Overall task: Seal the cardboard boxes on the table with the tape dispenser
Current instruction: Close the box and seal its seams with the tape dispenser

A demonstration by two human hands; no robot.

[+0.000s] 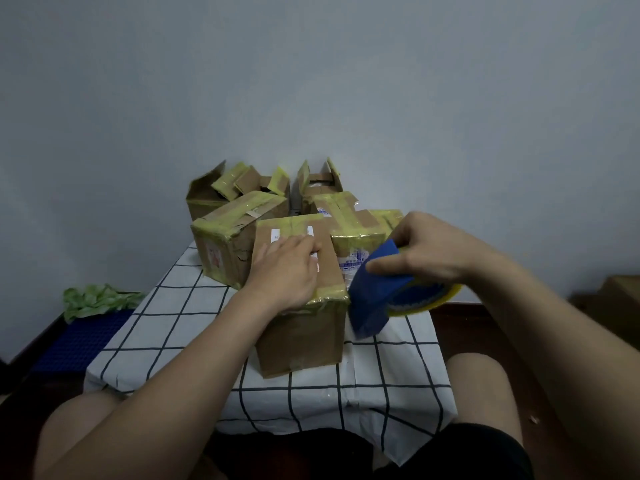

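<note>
Mostly, checked tablecloth (166, 327) beneath cardboard boxes (301, 327), grey wall (311, 81) behind.

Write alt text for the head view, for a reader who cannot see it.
A left hand presses flat on a closed cardboard box while the right hand grips a blue tape dispenser beside the box's right side. The box stands on a checked-cloth table, more taped boxes behind it.

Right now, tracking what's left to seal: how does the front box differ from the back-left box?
The front box has its flaps shut; the back-left box has flaps standing open. The left hand presses on the front box; no hand touches the back-left box. Both are brown cardboard with yellowish tape.
</note>
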